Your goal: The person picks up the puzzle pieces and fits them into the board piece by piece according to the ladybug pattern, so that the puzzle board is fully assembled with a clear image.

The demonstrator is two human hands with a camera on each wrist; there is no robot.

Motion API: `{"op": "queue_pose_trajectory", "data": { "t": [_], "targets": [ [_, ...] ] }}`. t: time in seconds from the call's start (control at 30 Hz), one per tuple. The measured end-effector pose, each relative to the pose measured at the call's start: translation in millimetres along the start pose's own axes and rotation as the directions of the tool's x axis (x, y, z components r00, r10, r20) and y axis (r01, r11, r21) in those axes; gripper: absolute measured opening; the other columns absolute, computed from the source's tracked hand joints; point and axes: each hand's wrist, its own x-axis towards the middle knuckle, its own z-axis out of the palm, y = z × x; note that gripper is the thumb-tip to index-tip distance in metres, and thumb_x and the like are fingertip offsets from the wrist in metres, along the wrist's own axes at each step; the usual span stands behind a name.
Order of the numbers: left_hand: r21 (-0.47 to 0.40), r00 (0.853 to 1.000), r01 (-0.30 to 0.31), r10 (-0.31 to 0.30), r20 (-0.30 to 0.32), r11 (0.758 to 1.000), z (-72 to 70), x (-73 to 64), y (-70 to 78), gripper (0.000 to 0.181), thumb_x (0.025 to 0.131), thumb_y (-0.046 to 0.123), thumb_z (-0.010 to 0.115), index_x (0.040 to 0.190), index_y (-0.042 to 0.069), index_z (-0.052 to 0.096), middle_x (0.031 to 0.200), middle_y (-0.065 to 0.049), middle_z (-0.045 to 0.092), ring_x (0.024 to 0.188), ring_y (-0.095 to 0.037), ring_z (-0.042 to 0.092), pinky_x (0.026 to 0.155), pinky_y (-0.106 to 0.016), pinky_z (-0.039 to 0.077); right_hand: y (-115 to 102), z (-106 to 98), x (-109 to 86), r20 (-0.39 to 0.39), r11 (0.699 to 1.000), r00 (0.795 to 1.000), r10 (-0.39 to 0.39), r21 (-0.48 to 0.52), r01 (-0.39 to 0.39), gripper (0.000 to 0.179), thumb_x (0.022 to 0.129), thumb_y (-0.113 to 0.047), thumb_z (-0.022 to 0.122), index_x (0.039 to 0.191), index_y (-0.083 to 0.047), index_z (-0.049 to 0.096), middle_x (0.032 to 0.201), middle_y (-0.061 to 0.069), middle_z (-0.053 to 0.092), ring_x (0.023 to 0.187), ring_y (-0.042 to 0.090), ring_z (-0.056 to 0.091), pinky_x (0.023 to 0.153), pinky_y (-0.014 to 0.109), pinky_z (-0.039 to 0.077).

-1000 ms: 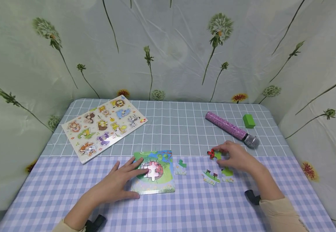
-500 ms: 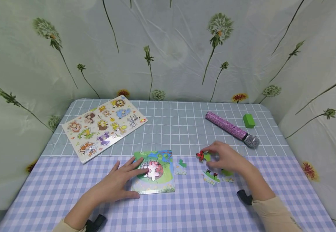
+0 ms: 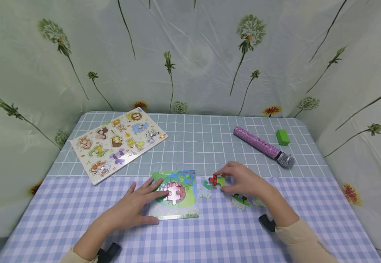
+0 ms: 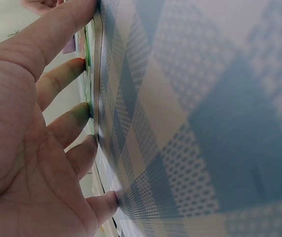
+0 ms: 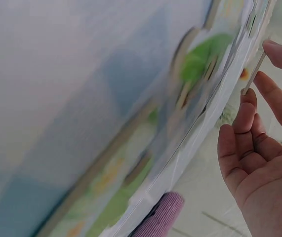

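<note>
My left hand (image 3: 134, 206) lies with spread fingers on a small jigsaw board (image 3: 180, 211), its fingertips touching the face and the thumb at the lower left edge. Pink-red fitted pieces show in the board's middle, around a pale, piece-shaped patch. Between thumb and fingers my right hand (image 3: 244, 179) pinches a red and green jigsaw piece (image 3: 221, 181); the right wrist view has this piece (image 5: 254, 74) edge-on, raised off the cloth. Just left of it, a green and white jigsaw piece (image 3: 205, 193) rests beside the board.
Under the right forearm lie more loose pieces (image 3: 239, 202), partly covered. A wooden animal puzzle (image 3: 119, 144) sits at the back left. At the back right are a glittery pink microphone (image 3: 257, 142) and a green block (image 3: 282, 137). A checked cloth (image 3: 190, 241) covers the table's front.
My right hand has carried the red and green jigsaw piece leftward, closer to the board. The left hand has stayed in place on the board.
</note>
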Motion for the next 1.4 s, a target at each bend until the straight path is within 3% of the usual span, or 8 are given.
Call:
{"op": "queue_pose_trajectory", "data": {
  "t": [0.43, 1.03, 1.4],
  "targets": [
    [-0.007, 1.000, -0.001, 0.001, -0.003, 1.000, -0.6, -0.9, 0.5, 0.079, 0.085, 0.049, 0.088, 0.156, 0.036, 0.057, 0.177, -0.004, 0.033, 0.165, -0.045, 0.025, 0.118, -0.089, 0.014, -27, 14, 23.4, 0.065, 0.995, 0.993, -0.098, -0.004, 0.099, 0.042, 0.087, -0.021, 0.085, 0.128, -0.015, 0.079, 0.114, -0.001, 0.073, 0.102, 0.014, 0.064, 0.091, 0.034, 0.057],
    [0.005, 1.000, -0.015, 0.015, -0.004, 1.000, -1.3, -1.5, 0.2, 0.079, 0.087, 0.053, 0.085, 0.157, 0.035, 0.055, 0.177, -0.006, 0.033, 0.164, -0.046, 0.025, 0.115, -0.091, 0.016, -57, 31, 53.5, 0.137, 0.973, 0.966, -0.220, -0.038, 0.227, 0.038, 0.087, -0.022, 0.086, 0.124, -0.014, 0.080, 0.109, -0.001, 0.072, 0.096, 0.012, 0.061, 0.089, 0.029, 0.056],
    [0.008, 1.000, -0.010, 0.010, 0.001, 1.000, -0.7, -0.7, -0.8, 0.078, 0.087, 0.054, 0.084, 0.157, 0.037, 0.055, 0.177, -0.005, 0.033, 0.165, -0.045, 0.025, 0.116, -0.090, 0.016, -70, 36, 63.4, 0.182, 0.967, 0.959, -0.216, -0.094, 0.236, 0.038, 0.087, -0.022, 0.086, 0.124, -0.015, 0.081, 0.114, 0.001, 0.073, 0.103, 0.015, 0.064, 0.094, 0.031, 0.058]
  ]
}}
